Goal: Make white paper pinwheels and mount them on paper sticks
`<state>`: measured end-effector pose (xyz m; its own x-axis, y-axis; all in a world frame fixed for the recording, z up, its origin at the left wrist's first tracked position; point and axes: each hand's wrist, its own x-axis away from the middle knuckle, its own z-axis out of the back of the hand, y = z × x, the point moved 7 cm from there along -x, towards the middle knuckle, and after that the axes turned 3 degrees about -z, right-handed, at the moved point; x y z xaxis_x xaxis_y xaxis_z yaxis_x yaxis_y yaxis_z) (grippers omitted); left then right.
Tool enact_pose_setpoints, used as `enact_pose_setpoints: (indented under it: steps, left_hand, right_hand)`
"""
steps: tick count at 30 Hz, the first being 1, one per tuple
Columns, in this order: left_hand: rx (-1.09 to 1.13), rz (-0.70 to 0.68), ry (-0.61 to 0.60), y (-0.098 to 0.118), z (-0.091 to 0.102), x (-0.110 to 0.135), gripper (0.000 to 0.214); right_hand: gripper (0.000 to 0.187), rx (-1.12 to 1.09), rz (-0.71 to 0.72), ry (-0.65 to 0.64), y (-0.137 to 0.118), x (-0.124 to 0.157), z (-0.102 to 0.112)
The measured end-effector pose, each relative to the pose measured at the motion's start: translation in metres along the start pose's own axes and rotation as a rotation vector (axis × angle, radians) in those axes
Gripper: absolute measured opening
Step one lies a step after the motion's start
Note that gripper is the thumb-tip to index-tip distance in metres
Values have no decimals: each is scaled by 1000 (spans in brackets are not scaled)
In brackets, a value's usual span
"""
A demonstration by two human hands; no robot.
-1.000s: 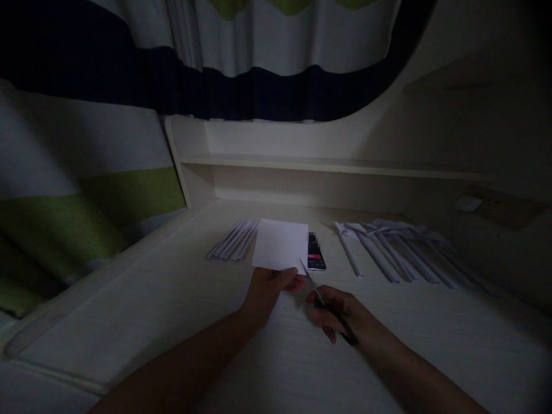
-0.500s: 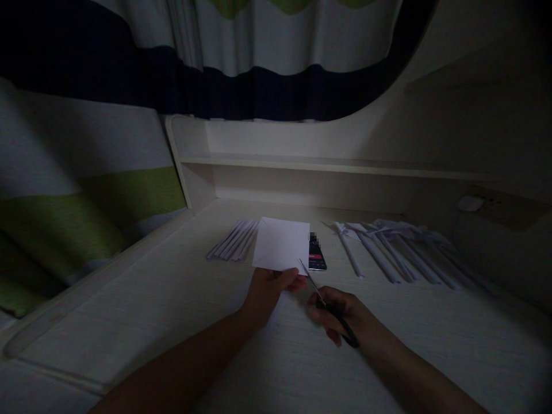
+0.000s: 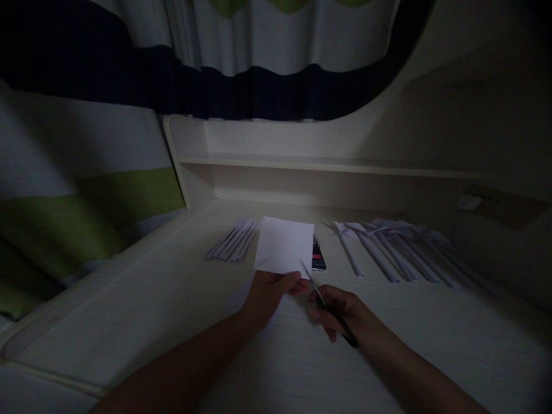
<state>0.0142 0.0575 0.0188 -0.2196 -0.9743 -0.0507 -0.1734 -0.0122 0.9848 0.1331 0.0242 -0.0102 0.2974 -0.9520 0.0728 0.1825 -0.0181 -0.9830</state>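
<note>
My left hand (image 3: 271, 291) pinches the near edge of a white sheet of paper (image 3: 284, 245) and holds it up over the desk. My right hand (image 3: 342, 314) grips a pair of black-handled scissors (image 3: 324, 303). The blades point up and left, and their tip meets the paper's lower right edge beside my left fingers. A phone (image 3: 318, 256) with a lit screen lies on the desk just behind the paper, partly hidden by it.
Several folded paper strips (image 3: 233, 240) lie left of the sheet, and several rolled paper sticks (image 3: 394, 249) lie to the right. The pale wooden desk (image 3: 172, 310) has a low shelf (image 3: 328, 167) behind. A striped curtain (image 3: 86, 144) hangs at left and back.
The paper has tilted slightly, its top right corner rising a little and covering more of the phone. Both hands stay nearly where they were.
</note>
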Motion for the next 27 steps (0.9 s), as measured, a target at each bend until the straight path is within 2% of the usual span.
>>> enact_pose_setpoints:
  steps: [6,21,27]
  left_hand:
    - [0,1,-6,0,0,0,17]
    - [-44,19,-65,-1,-4,2,16]
    - [-42,14,-77,-1,-5,2,17]
  right_hand:
    - [26,46,-36,6,0,1,1]
    - [28,48,13,-1,-2,1,2]
    - [30,36,-35,2,1,2,2]
